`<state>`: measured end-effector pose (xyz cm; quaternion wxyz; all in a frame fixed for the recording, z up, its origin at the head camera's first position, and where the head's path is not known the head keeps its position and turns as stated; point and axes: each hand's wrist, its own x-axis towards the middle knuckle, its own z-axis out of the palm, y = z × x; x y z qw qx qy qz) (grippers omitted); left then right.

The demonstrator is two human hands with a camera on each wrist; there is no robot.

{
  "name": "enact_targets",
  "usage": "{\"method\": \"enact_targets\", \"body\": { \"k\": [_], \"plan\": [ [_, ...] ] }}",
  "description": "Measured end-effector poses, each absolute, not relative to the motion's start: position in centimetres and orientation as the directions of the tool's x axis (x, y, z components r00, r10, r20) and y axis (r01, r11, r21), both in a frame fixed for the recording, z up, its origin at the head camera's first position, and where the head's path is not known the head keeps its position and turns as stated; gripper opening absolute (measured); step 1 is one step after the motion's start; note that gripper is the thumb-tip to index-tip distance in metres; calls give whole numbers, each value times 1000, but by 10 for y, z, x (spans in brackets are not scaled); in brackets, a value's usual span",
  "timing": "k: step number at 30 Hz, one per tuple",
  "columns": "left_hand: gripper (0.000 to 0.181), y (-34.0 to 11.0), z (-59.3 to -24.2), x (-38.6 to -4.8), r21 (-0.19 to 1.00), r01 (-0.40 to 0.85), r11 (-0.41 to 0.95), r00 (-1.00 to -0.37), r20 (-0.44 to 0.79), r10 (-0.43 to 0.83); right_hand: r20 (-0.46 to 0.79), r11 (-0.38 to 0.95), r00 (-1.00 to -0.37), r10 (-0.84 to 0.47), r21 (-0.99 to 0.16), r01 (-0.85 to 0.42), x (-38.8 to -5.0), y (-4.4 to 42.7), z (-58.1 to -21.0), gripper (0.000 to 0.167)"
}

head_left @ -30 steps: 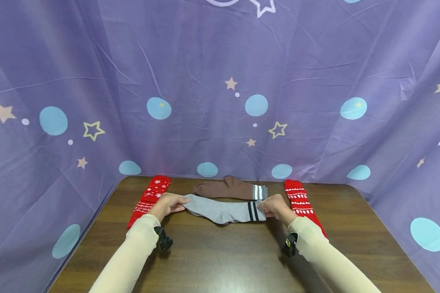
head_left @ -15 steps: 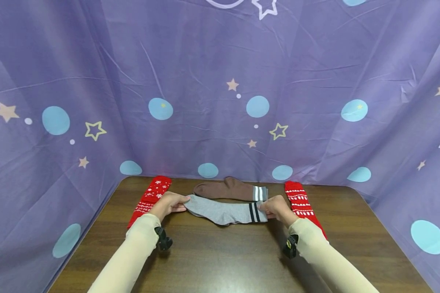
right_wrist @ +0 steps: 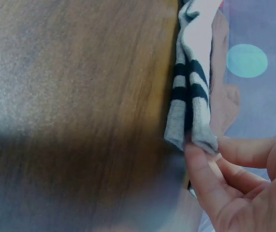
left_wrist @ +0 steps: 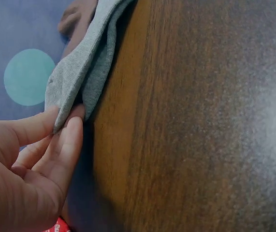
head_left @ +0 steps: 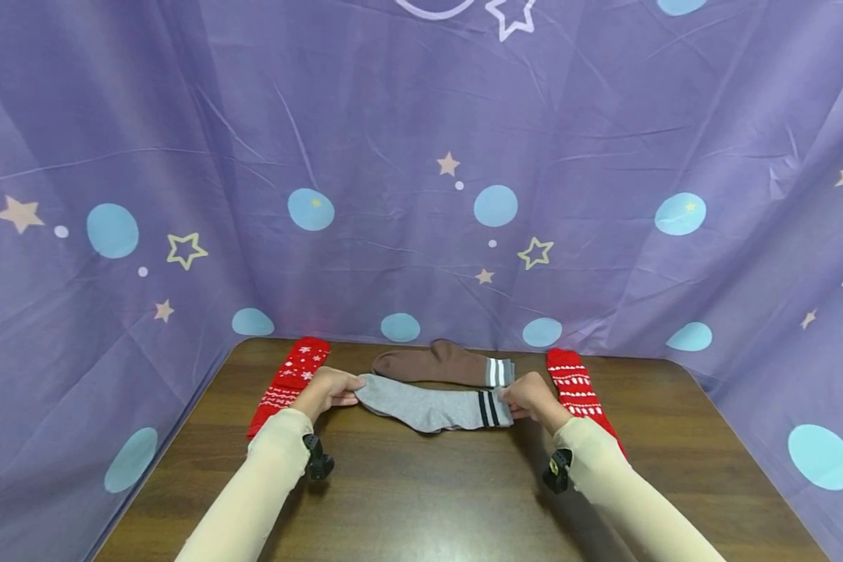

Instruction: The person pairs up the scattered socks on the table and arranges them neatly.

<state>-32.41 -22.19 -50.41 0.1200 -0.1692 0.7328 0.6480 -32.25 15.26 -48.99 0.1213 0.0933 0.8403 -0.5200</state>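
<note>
A pair of grey socks (head_left: 428, 404) with two black stripes stretches sideways between both hands, just in front of the brown socks. My left hand (head_left: 333, 388) pinches the toe end. In the left wrist view, the thumb lies on the upper grey layer (left_wrist: 75, 72), and a darker grey layer (left_wrist: 99, 77) hangs apart below it. At the striped cuff (right_wrist: 203, 130), my right hand (head_left: 530, 396) pinches the corner. Two layers stand slightly apart there in the right wrist view. How firmly the lower layer is held, I cannot tell.
Brown socks (head_left: 432, 364) with white-striped cuffs lie at the back of the wooden table (head_left: 421, 499). Red patterned socks (head_left: 302, 363) lie at the left, and other red socks (head_left: 572, 382) at the right, partly behind the arms. A purple curtain (head_left: 393, 156) hangs behind.
Hardly anything differs: both hands keep their pinch on the grey socks, which stay in place. The whole head view has shifted slightly.
</note>
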Motion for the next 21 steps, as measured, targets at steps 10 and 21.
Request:
{"method": "enact_targets", "body": {
  "k": [10,21],
  "plan": [
    [11,-211,-497,-323,903,-390,178,-913,-355,-201,-235,443,-967,96,-860,252,-319,152,-493,17],
    [16,-205,-497,-325,877,-399,267,-904,-328,-273,-167,473,-980,110,-858,199,-318,153,-501,13]
  ]
}}
